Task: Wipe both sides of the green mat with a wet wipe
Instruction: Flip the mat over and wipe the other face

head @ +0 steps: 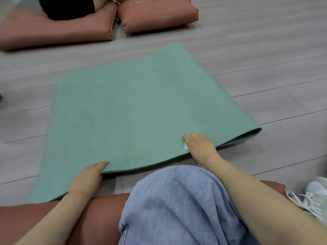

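Left hand (90, 172), at seven o'clock, is curled under the near edge of the green mat (127, 110), which is spread on the grey floor (265, 50) at centre; at four o'clock a white wet wipe (186, 146) is pressed onto the mat under the right hand (199, 143), fingers bent over it.

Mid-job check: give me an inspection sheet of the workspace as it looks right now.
Surface: grey plank floor, mat laid on it.
Job's things: green mat lies folded over itself, fold at its right edge; a bit of white wet wipe shows under the right hand.
Clutter: pink cushions at the far side; white sneaker at right.
Grippers: left hand grips the near edge of the mat's upper layer; right hand rests on the mat, on the wipe.
Cables: nothing seen.
Surroundings: the person's knee in blue jeans over a pink cushion; a dark object on the far cushions.
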### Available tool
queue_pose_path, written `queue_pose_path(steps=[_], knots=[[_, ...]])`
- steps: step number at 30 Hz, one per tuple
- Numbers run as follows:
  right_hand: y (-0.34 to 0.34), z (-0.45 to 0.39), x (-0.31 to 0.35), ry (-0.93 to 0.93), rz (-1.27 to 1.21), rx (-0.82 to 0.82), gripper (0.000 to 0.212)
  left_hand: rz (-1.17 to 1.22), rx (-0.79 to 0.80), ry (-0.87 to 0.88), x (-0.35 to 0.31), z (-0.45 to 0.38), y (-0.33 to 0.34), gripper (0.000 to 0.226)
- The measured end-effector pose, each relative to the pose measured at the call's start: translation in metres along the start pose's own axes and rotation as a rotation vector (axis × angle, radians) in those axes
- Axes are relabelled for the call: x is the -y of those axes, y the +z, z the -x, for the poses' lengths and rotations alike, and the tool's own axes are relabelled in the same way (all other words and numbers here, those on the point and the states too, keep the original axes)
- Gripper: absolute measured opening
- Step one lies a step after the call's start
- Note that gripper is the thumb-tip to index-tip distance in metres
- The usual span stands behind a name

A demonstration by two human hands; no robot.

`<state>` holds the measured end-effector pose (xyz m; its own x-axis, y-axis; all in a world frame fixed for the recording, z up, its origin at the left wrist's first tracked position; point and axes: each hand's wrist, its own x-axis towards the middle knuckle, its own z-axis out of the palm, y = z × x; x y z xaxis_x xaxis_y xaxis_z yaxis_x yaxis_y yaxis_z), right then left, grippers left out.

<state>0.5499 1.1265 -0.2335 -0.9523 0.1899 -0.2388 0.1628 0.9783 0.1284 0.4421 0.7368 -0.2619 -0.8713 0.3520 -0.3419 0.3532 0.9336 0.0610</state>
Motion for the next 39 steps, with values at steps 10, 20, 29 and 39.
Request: queue_pose_path(steps=[10,20,29,39], knots=[[0.022,0.006,-0.001,-0.117,-0.127,0.246,0.059,0.021,0.145,0.020,0.013,-0.014,0.018,0.082],[0.040,0.008,-0.012,-0.038,-0.464,0.375,0.090,0.189,0.150,-0.063,0.012,-0.016,0.020,0.068],[0.031,-0.010,-0.011,0.158,-0.658,0.351,0.053,0.082,-0.086,-0.127,0.026,-0.102,0.001,0.069],[-0.007,-0.085,0.031,0.202,-0.832,-0.026,0.022,0.133,-0.167,-0.025,0.051,-0.127,0.010,0.083]])
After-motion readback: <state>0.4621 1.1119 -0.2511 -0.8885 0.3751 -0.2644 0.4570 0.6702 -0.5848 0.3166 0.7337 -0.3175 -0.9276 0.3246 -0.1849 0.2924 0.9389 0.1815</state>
